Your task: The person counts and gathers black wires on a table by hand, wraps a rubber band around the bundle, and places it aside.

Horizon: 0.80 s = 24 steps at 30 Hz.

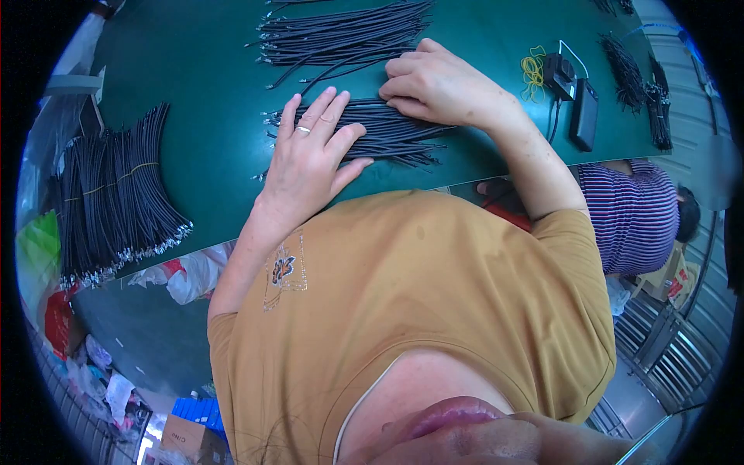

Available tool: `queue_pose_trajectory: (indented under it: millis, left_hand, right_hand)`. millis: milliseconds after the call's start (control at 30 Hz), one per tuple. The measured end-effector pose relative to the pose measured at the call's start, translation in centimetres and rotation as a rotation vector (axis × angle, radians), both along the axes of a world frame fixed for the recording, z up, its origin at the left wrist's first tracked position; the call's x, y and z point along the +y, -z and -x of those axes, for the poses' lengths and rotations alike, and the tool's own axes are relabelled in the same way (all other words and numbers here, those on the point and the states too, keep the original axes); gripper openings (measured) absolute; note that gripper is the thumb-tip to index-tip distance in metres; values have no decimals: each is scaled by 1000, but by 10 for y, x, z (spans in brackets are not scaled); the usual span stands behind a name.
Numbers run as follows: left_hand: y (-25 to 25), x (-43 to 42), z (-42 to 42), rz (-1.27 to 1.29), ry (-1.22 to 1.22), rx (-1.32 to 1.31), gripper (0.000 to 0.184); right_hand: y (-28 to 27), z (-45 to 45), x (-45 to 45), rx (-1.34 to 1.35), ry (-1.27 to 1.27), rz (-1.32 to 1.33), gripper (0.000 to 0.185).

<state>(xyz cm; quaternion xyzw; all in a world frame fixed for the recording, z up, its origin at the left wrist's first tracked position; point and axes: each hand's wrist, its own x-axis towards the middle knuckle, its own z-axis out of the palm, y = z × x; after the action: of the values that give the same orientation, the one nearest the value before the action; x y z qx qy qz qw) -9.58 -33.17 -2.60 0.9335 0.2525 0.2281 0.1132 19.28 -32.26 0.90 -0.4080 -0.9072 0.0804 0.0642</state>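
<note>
A layer of black cables (395,139) with small metal ends lies on the green table under both hands. My left hand (302,159), with a ring on one finger, rests flat over the left part of this layer, its fingers spread and the thumb pointing right. At the upper right of the same cables, my right hand (438,87) has its fingers curled closed against them; its fingertips are partly hidden. Just beyond the hands is a larger bunch of black cables (349,32), with a few loose strands reaching toward my fingers.
Tied cable bundles (116,194) stand at the table's left edge; others (624,74) lie at the far right. A black adapter (559,76), yellow cord (532,74) and power bank (584,115) lie on the green table (209,116). A person in a striped shirt (628,217) is at the right.
</note>
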Motion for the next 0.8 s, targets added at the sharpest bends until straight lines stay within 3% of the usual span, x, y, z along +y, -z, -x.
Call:
queue_pose_trajectory:
  millis: [100,200,300,800]
  left_hand:
    - [3,0,3,27,4,7,41]
    - [3,0,3,51,17,0,42]
    - [2,1,3,51,19,-11,43]
    - [2,2,3,51,30,-20,41]
  right_hand:
    - [3,-7,8,24,-8,74,19]
    - [21,-2,19,0,161,-228,20]
    - [25,4,23,-60,212,-254,21]
    - [11,2,22,-12,118,-168,16]
